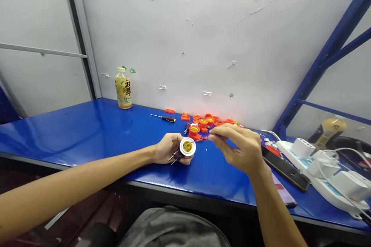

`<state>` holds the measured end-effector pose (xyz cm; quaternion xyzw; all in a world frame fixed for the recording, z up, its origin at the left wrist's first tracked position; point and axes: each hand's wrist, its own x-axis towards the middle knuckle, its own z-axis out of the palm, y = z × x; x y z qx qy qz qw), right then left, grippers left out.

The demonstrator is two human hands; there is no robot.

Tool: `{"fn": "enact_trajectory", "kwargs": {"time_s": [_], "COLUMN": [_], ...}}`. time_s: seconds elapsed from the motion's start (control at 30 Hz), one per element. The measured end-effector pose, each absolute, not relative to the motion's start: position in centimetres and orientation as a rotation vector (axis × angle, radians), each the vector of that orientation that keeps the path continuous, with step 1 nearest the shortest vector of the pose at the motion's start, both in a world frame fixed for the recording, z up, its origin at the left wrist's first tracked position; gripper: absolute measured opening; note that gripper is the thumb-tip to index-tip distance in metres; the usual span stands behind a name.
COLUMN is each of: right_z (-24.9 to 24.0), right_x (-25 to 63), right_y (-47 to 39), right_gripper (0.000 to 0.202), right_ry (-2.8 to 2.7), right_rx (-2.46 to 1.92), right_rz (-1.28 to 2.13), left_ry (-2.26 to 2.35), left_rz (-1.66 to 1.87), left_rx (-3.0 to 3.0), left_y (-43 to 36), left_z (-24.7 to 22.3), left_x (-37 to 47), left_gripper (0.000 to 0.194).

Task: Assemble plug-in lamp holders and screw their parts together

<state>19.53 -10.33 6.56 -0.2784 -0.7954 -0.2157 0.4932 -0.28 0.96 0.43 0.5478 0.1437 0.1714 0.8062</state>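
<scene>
My left hand (pixel 171 148) is wrapped round a lamp socket (pixel 188 147) with a white rim, a brass-coloured inside and a dark body with plug pins at its lower left. The socket's mouth is tilted toward me. In the fingers of my right hand (pixel 237 142) is a screwdriver (pixel 204 138) with a reddish, see-through handle. Its thin shaft reaches into the socket's mouth; the tip is hard to make out inside. A small screw-like piece (pixel 206 150) lies on the blue table just right of the socket.
Several orange lamp sockets (pixel 203 124) and parts lie along the wall behind my hands. A black-handled screwdriver (pixel 168 119) and a yellow drink bottle (pixel 123 88) are further left. To the right are a phone (pixel 285 168) and a white power strip (pixel 321 189) with chargers and cables.
</scene>
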Motion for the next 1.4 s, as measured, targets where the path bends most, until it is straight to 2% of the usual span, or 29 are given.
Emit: {"fn": "enact_trajectory", "kwargs": {"time_s": [1.4], "right_z": [6.52], "right_x": [19.18], "right_y": [-10.74], "right_gripper": [0.007], "right_ry": [-2.013], "right_rx": [-0.712], "right_rz": [-0.551], "left_ry": [0.363], "left_rz": [0.396], "left_rx": [1.153], "left_y": [0.85], "left_z": [0.31], "left_x": [-0.19], "left_gripper": [0.026]}}
